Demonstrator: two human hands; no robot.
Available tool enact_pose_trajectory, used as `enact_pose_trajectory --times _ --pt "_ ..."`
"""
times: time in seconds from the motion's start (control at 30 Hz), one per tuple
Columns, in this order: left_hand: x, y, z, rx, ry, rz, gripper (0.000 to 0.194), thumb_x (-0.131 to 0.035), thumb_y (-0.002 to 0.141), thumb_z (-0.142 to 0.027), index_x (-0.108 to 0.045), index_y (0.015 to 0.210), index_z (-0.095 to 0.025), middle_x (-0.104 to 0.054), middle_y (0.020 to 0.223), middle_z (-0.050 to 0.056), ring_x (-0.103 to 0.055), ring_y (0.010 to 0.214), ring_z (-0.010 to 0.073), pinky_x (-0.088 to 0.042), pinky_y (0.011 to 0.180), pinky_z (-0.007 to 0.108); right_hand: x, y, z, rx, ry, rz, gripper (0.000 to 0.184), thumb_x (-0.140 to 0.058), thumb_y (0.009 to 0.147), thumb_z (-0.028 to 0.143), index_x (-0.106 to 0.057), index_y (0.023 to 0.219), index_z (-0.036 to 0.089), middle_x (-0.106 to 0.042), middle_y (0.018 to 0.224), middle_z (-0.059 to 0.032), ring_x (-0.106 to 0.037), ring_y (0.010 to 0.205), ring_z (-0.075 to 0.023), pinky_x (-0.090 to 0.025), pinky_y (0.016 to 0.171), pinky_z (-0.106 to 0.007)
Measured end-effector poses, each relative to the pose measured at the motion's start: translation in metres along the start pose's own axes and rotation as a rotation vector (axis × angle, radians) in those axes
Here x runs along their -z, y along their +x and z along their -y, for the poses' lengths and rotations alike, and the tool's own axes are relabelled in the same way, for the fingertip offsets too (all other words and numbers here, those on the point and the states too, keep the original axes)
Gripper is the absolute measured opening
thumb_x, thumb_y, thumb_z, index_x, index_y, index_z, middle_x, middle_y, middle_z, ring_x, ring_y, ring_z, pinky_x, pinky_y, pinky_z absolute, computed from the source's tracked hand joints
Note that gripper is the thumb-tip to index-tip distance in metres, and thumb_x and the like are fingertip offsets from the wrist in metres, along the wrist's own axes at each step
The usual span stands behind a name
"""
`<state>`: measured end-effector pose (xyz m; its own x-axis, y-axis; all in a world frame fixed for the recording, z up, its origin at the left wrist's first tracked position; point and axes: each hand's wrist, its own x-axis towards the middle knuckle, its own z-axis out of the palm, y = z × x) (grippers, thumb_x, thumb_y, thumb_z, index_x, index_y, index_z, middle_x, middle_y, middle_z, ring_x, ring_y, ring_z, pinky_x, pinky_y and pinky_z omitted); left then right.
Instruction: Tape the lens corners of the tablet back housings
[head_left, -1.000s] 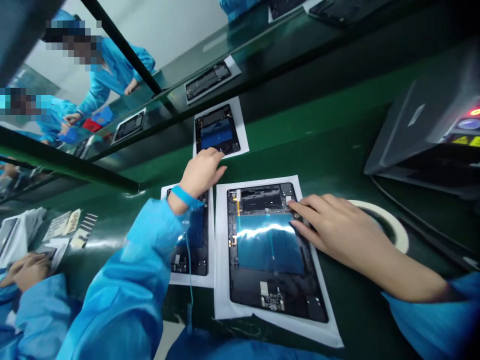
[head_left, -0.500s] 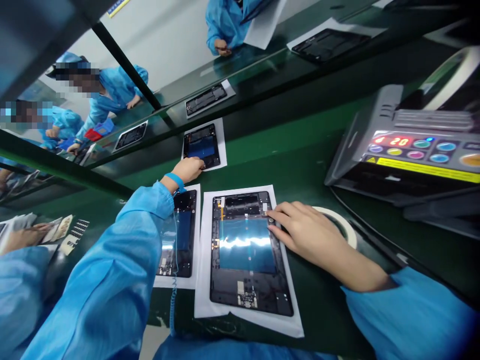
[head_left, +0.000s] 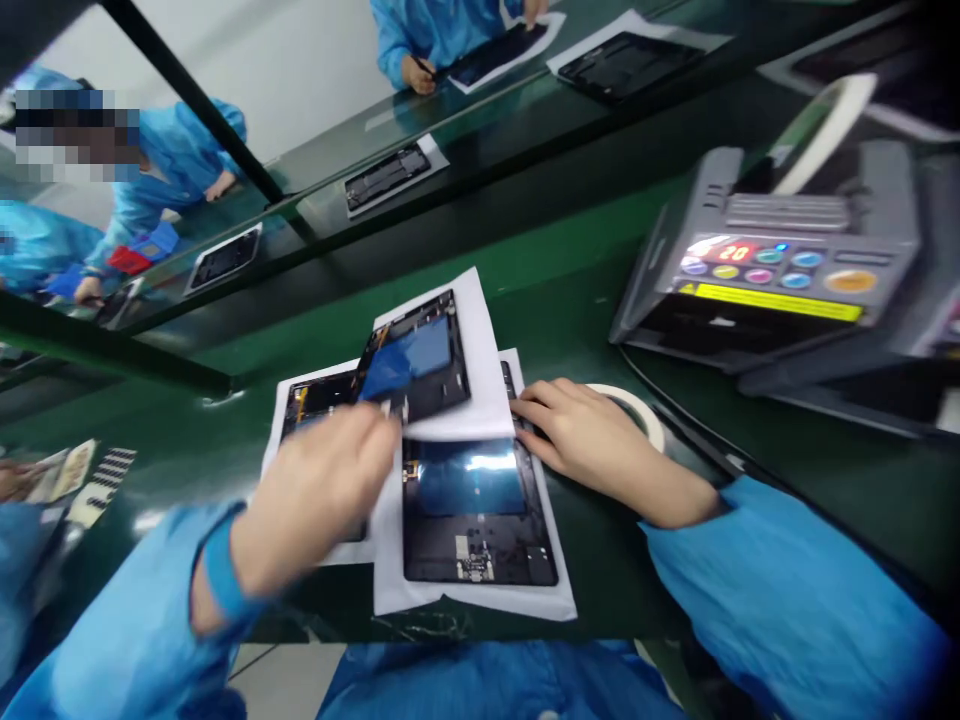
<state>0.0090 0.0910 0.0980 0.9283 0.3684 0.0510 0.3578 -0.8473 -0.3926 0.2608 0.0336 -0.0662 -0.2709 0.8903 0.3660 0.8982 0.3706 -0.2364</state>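
- Left hand [head_left: 319, 490]: closed on the near edge of the upper tablet [head_left: 416, 360], tilted above the surface [head_left: 559, 300].
- Lower tablet [head_left: 517, 545]: on white sheet [head_left: 386, 570], partly hidden by the upper tablet.
- Right hand [head_left: 589, 440]: open, fingertips at the lower tablet's right edge.

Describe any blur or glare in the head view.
Head view: motion blur smears the bare left hand, while the bare right hand looks sharper; head view: white glare streaks the glossy blue rectangular panel in the flat black tablet shell.
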Motion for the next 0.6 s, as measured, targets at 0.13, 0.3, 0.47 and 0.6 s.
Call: enact_pose_trajectory --times 0.13,0.3,0.47,0.6 --pt "0.0 -0.047 -0.074 -0.146 -0.067 -0.136 0.026 -0.039 0.096 -0.004 -0.062 0.108 -0.005 -0.07 0.094 0.013 -0.065 0.079 0.024 -0.053 0.075 0.036 0.012 -0.007 -0.002 -0.045 -0.064 -0.042 0.016 -0.057 0.098 0.029 -0.07 0.104 0.021 -0.071 0.1 -0.0042 -0.061 0.085 -0.0181 -0.047 0.078 -0.033" --pt "-0.042 -0.057 -0.114 -0.26 -0.257 -0.005 0.019 -0.044 0.09 -0.004 -0.06 0.094 -0.011 -0.069 0.085 0.01 -0.064 0.068 0.0227 -0.05 0.057 0.033 0.041 -0.046 -0.015 -0.225 -0.25 -0.305 0.024 -0.057 0.099 0.029 -0.067 0.115 0.016 -0.072 0.108 -0.0108 -0.065 0.095 -0.0222 -0.049 0.082 -0.035" --pt "-0.056 -0.057 -0.104 -0.319 -0.402 0.143 0.01 -0.064 0.087 -0.01 -0.058 0.094 -0.015 -0.068 0.083 0.005 -0.064 0.069 0.021 -0.052 0.058 0.032 0.053 -0.071 -0.038 -0.464 -0.377 -0.429 0.039 -0.06 0.096 0.031 -0.063 0.132 0.015 -0.07 0.119 -0.0156 -0.066 0.106 -0.0306 -0.053 0.088 -0.043" --pt "-0.057 -0.054 -0.093 -0.379 -0.439 0.134 0.007 -0.063 0.092 -0.014 -0.059 0.098 -0.014 -0.071 0.087 0.006 -0.065 0.072 0.0208 -0.053 0.065 0.032 0.046 -0.069 -0.045 -0.551 -0.424 -0.385 0.045 -0.055 0.098 0.035 -0.058 0.139 0.016 -0.069 0.12 -0.0158 -0.067 0.107 -0.0314 -0.055 0.088 -0.044"
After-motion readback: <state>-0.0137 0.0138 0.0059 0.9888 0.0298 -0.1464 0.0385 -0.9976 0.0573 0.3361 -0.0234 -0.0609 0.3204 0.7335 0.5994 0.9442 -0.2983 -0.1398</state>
